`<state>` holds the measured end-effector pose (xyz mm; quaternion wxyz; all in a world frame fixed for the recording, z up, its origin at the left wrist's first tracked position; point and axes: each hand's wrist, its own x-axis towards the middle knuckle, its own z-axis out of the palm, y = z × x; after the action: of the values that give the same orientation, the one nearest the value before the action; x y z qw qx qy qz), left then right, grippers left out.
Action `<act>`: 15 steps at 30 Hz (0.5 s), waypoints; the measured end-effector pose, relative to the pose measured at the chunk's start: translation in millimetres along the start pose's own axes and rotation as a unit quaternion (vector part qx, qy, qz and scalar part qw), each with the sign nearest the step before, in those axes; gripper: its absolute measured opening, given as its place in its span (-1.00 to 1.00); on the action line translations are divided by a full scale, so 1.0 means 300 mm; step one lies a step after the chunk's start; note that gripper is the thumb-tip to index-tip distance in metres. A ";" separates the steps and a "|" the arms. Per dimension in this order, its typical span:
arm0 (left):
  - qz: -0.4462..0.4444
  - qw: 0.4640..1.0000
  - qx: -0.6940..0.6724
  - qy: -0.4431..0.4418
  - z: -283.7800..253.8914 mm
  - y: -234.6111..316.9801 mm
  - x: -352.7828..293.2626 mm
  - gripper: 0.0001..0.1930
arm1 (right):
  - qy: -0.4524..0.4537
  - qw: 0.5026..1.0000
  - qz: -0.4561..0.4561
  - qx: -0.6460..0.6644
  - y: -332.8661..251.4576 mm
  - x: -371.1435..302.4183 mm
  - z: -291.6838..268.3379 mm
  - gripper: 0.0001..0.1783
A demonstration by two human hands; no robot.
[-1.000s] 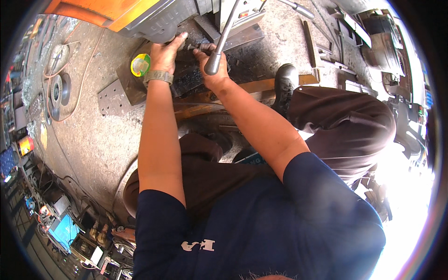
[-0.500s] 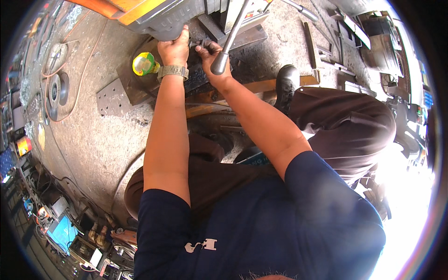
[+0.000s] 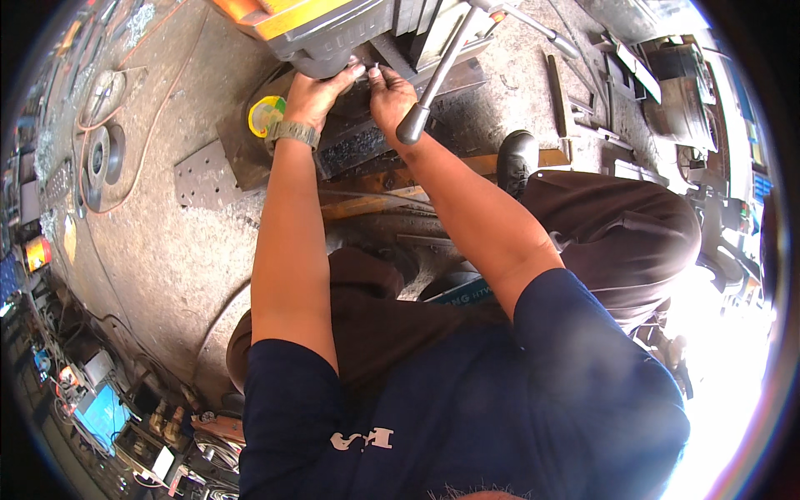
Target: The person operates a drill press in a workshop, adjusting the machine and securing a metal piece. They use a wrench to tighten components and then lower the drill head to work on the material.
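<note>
My left hand (image 3: 315, 97), with a watch (image 3: 293, 132) on the wrist, reaches under the black housing of a yellow-and-black machine (image 3: 321, 37). Its fingers are bent and point toward my right hand. Whether they grip anything is hidden. Close beside it, my right hand (image 3: 392, 98) is closed, thumb and forefinger pinched together around something too small to make out. A machine lever (image 3: 447, 71) with a black knob (image 3: 413, 125) passes in front of that hand's outer side. Beneath both hands lies dark metal stock (image 3: 354, 148). Left of the watch stands a yellow-green tin (image 3: 265, 115).
A perforated steel plate (image 3: 204, 177) lies on the concrete floor at left, near a wheel-like ring (image 3: 98, 167) and hoses. An orange-brown beam (image 3: 375, 193) crosses before my boot (image 3: 518, 158). Metal bars (image 3: 558, 96) and a drum (image 3: 677, 96) are at right.
The view has shifted slightly. My left hand has turned, its fingers now reaching toward my right hand. The right hand's thumb and forefinger have come up, pinched together.
</note>
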<state>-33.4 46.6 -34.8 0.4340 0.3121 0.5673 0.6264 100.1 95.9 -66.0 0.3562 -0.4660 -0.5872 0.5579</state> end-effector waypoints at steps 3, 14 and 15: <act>-0.042 0.998 0.032 0.020 0.021 0.020 0.013 -0.79 | 0.023 0.997 -0.017 0.066 0.046 0.008 0.021 -0.63; 0.071 0.982 0.134 0.115 0.044 -0.048 0.017 -0.76 | 0.044 0.985 0.065 -0.156 0.005 0.068 0.056 -0.48; 0.099 0.976 0.150 0.120 0.037 -0.057 0.021 -0.71 | 0.031 0.985 0.071 -0.151 0.018 0.074 0.057 -0.47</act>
<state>-23.0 56.9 -50.3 0.2467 0.3506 0.6695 0.6066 78.0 111.2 -75.6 0.2589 -0.5721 -0.6190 0.4717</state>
